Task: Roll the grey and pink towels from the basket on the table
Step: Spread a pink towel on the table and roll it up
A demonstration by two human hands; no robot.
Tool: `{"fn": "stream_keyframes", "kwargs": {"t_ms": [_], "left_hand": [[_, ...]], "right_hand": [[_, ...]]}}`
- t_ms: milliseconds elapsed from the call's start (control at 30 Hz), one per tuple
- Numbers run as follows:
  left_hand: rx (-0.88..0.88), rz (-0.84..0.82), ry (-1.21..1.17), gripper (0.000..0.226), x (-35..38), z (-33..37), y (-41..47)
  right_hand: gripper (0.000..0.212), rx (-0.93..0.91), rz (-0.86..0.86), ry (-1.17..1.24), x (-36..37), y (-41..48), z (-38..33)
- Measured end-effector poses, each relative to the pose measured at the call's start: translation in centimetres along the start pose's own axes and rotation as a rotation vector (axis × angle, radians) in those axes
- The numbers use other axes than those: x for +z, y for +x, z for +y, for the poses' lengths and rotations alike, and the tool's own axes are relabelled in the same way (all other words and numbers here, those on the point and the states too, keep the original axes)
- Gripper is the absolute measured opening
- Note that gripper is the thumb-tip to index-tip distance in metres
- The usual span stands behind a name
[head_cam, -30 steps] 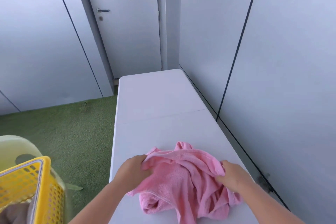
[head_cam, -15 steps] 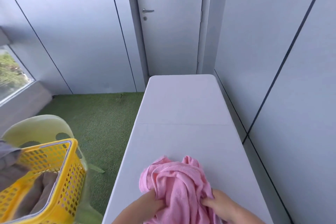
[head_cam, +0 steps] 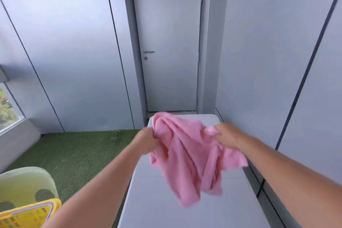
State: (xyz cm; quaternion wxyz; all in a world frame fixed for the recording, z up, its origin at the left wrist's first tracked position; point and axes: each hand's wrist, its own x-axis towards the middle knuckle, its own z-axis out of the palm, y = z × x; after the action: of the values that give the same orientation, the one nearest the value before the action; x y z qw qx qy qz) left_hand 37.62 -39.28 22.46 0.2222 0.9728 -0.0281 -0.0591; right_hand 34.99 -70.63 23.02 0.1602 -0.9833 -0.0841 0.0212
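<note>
- We hold the pink terry towel [head_cam: 187,155] in the air between our two hands, over the far half of the long white plastic counter [head_cam: 157,200].
- Our left hand [head_cam: 146,139] grips one bunched upper corner, its fingers [head_cam: 150,135] curled into the cloth. It sits over the counter's left edge.
- Our right hand [head_cam: 228,135] pinches the opposite upper part of the towel, its fingers closed on a fold, nearer the wall side.
- Both hands are about level and about equally far out, so neither is the nearer one.
- The held edge runs from hand to hand across the counter's width, while the counter's own length runs away from us.
- The rest of the cloth hangs down and back toward us in twisted folds that end in a low point. The blur hides whether that tip touches the counter.
- We judge that the towel must first be lowered flat with the hands drawn apart. The slack between the fingers is what keeps it crumpled.
- The yellow perforated plastic basket [head_cam: 27,214] sits low on our left, well apart from the towel. We can't see what it holds, so we can't place the grey towel.
</note>
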Motion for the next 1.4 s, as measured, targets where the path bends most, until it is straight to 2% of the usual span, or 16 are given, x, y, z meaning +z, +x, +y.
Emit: {"fn": "stream_keyframes", "kwargs": {"t_ms": [33, 67, 100, 167, 267, 433, 567, 700, 800, 933, 1067, 1167, 1300, 1400], "left_hand": [[-0.002, 0.244, 0.102, 0.007, -4.9, -0.3, 2.1], [-0.008, 0.45, 0.195, 0.015, -9.6, -0.1, 3.8], [-0.005, 0.541, 0.277, 0.023, -12.6, -0.6, 4.7], [0.029, 0.659, 0.451, 0.033, -15.9, -2.5, 5.1], [0.08, 0.715, 0.482, 0.033, -18.0, -4.6, 5.2], [0.03, 0.62, 0.536, 0.035, -14.9, -9.0, 4.3], [-0.009, 0.502, 0.56, 0.037, -9.1, -13.4, 0.9], [-0.002, 0.386, 0.505, 0.042, -1.2, -17.3, -3.7], [-0.02, 0.289, 0.469, 0.044, 4.5, -19.5, -7.1], [-0.004, 0.21, 0.412, 0.049, 9.5, -21.2, -12.1], [0.02, 0.144, 0.388, 0.047, 12.7, -22.5, -16.4], [0.001, 0.08, 0.339, 0.046, 15.4, -24.4, -20.5], [-0.02, 0.079, 0.292, 0.048, 19.8, -26.8, -27.1], [-0.124, 0.08, 0.275, 0.047, 22.2, -27.3, -32.4]], "right_hand": [[0.016, 0.071, 0.174, -0.034, -5.2, 3.4, 1.3], [0.019, 0.131, 0.3, -0.082, -10.4, 5.5, 2.2], [0.023, 0.173, 0.419, -0.187, -13.3, 6.6, 3.6], [0.029, 0.195, 0.582, -0.406, -16.2, 6.9, 5.9], [0.021, 0.189, 0.645, -0.481, -16.9, 6.7, 7.0], [0.023, 0.242, 0.526, -0.473, -11.2, 6.3, 7.6], [0.024, 0.313, 0.436, -0.396, -3.9, 3.9, 10.1], [0.055, 0.334, 0.361, -0.324, 3.9, -1.7, 12.6], [0.057, 0.346, 0.297, -0.276, 9.0, -6.6, 13.3], [0.05, 0.381, 0.174, -0.303, 14.6, -13.2, 14.8], [0.064, 0.385, 0.144, -0.375, 17.6, -19.4, 14.1], [0.068, 0.422, 0.095, -0.32, 19.1, -23.3, 13.6], [0.071, 0.378, 0.107, -0.238, 22.5, -29.2, 14.0], [0.076, 0.21, 0.171, -0.249, 23.8, -33.3, 14.3]]}}
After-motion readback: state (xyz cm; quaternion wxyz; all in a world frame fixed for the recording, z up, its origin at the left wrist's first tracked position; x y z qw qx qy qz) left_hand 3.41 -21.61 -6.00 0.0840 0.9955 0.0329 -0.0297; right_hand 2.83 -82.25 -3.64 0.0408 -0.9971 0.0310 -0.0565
